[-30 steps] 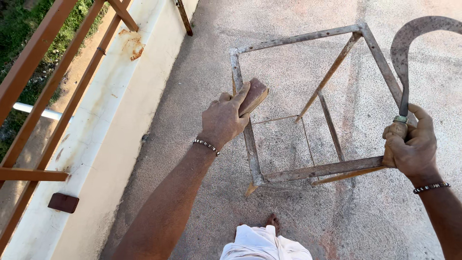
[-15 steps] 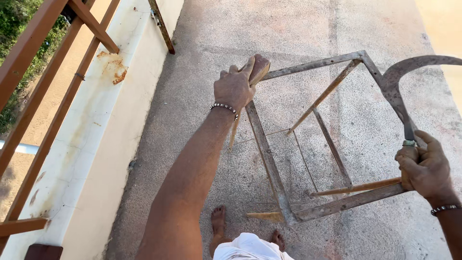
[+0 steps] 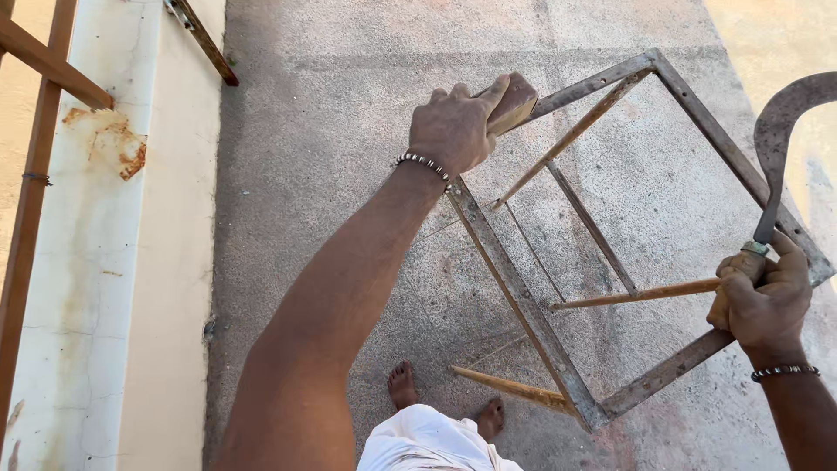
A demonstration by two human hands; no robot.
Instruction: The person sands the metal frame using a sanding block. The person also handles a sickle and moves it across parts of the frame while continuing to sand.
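- Left hand (image 3: 453, 131) fingers wrap a wooden block (image 3: 514, 100) at the metal frame (image 3: 514, 296) corner.
- Right hand (image 3: 765, 296) fingers close around a sickle (image 3: 776, 139) handle (rusty blade up), beside the frame above the concrete floor (image 3: 349, 131).

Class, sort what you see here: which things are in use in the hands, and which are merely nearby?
In use:
left hand gripping a wooden block
metal frame
right hand holding a sickle

Nearby:
rusty railing
white ledge
concrete floor

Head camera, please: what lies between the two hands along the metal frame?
Between the left hand and right hand, the frame's open square shows thin crossing bars over concrete floor.
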